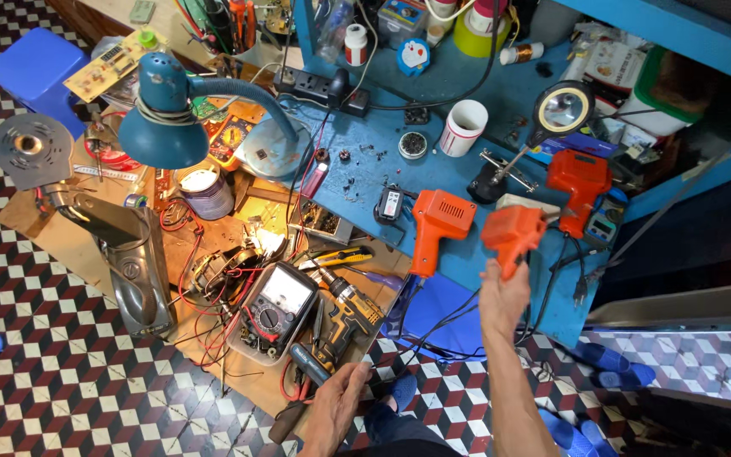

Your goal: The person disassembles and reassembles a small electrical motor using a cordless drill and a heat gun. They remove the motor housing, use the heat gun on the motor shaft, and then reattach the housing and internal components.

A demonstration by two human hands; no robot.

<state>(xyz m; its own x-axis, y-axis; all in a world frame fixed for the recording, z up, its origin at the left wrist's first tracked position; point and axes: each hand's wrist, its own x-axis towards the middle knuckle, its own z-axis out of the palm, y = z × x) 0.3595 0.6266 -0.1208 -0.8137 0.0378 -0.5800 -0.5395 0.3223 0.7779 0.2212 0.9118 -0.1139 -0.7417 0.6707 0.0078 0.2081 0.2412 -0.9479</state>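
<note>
A: The right hand (503, 298) is raised over the near edge of the blue bench (484, 101), fingers wrapped tight around the grip of an orange soldering gun (513, 235), nose pointing away from the wrist. The left hand (336, 408) is lower, at the near corner of the brown board (69, 245), fingers loosely curled, their tips touching a dark-handled tool (308, 366). I cannot tell whether it actually grips it.

B: What sits around the right hand?

A: Just left of it, a second orange soldering gun (435, 228) lies on the bench with its handle hanging over the edge. Beyond and to the right of the held gun lies a third orange gun (581, 182), and a round magnifier on a stand (562, 110) rises past it. Black cords (564, 271) trail off the bench edge below the hand, close to the wrist.

B: And room to move?

A: Beneath the forearm there is checkered floor (69, 372), open between the bench edge and the blue slippers (602, 360). To the right of the hand the bench ends, and a darker gap follows.

B: The left hand's side?

A: Crowded. Just beyond its fingers lie a yellow cordless drill (349, 313) and an analogue multimeter (277, 309) among red and black wires. Farther off, a teal desk lamp (167, 114) leans over the board. Left of the hand, past the board's edge, the floor is free.
</note>
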